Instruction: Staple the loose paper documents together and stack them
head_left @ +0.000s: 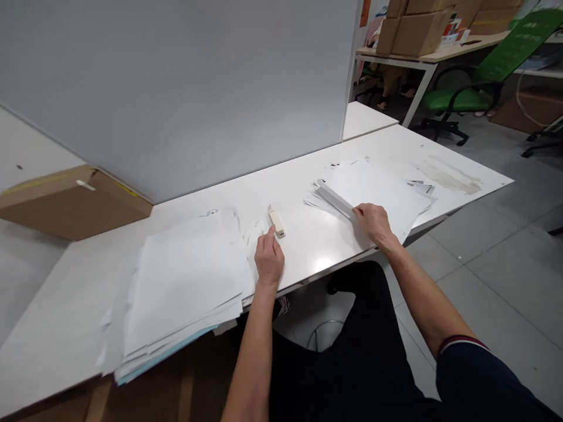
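Note:
My right hand [373, 223] is closed on the near end of a folded strip of paper [336, 200], along the left edge of a paper stack [380, 190]. Whether the strip is part of the top sheet or separate, I cannot tell. My left hand [269, 258] rests at the table's front edge, index finger extended and the other fingers loosely curled, with nothing visible in it. Its fingertip is beside a small cream-coloured oblong tool [277, 221], perhaps touching it; its exact kind is unclear. Left of that hand lies a bigger paper stack [189, 275], overhanging the front edge.
A grey partition panel [197, 88] stands along the back of the white table [303, 252]. A cardboard box [74, 202] is at the back left. Beyond the table's right end are a green chair [466, 97] and a desk with cardboard boxes [413, 32].

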{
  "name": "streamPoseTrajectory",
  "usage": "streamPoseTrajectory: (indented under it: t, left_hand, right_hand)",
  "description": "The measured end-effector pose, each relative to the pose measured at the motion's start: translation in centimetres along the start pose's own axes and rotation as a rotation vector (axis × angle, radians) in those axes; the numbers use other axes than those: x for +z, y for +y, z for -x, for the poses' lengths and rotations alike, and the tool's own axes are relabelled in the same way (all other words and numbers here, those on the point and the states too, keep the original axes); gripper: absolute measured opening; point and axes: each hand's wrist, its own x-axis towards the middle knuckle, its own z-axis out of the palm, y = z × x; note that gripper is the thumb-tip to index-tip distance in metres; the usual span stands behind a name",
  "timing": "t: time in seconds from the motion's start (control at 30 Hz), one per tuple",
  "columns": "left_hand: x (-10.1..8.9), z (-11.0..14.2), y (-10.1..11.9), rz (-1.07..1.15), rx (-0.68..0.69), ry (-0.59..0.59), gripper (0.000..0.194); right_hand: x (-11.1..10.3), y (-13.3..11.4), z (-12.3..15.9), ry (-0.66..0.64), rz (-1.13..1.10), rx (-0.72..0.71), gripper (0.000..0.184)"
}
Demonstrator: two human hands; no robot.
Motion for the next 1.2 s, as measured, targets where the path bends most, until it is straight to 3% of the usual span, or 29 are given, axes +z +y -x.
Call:
streamPoseTrajectory:
  t: [0.1,0.3,0.37,0.43,0.5,0.53,0.6,0.67,0.8,0.9,1.03,1.2]
  left_hand:
    - [0.1,0.7,2.0,0.216,-0.086,-0.033,0.035]
    - [1.8,1.3,7.4,0.997,-0.772,-0.406,0.053]
    - [2.3,1.2,8.2,1.122,-0.853,-0.389,0.047]
    - [2.2,1.3,8.0,1.125,-0.892,-0.276,0.037]
    - [1.4,1.5,7.3,1.117,-0.955,-0.199,0.032]
    - [0.8,1.6,6.8,1.131,-0.994,-0.202,0.032]
    - [-0.5,1.8,5.7,1.124,-1.062,-0.219,0.034]
    - [-1.6,1.9,5.0,1.079,-1.102,-0.249,0.033]
    - [-2.0,1.9,4.5,1.056,-1.078,-0.31,0.028]
    - [-1.7,1.8,4.7,1.059,-1.057,-0.32,0.027]
    - [-1.6,1.8,4.7,1.062,-1.044,-0.323,0.031]
    - [-1.8,1.7,4.6,1.052,-1.067,-0.335,0.03]
  right_hand:
    - [-0.2,-0.4,0.9,0.095,-0.068,-0.048,0.026]
    - [0.7,-5.1,7.6,0.207,-0.109,-0.23,0.027]
    - [0.8,-6.9,10.2,0.13,-0.187,-0.346,0.028]
    - [0.3,-7.7,11.5,-0.007,-0.367,-0.489,0.027]
    - [-0.9,-7.0,11.1,-0.052,-0.551,-0.519,0.025]
    - [-1.5,-6.1,10.3,-0.008,-0.597,-0.468,0.024]
    - [-2.5,-3.7,7.6,0.169,-0.552,-0.268,0.022]
    - [-2.6,-1.5,4.5,0.222,-0.374,-0.093,0.022]
    - [-1.0,0.2,0.7,-0.043,-0.05,-0.061,0.032]
    - [0.1,-0.1,0.4,-0.114,0.032,-0.071,0.024]
    - [0.2,0.0,0.6,-0.11,0.012,-0.039,0.032]
    - [-1.2,-0.7,1.1,0.048,0.123,-0.035,0.032]
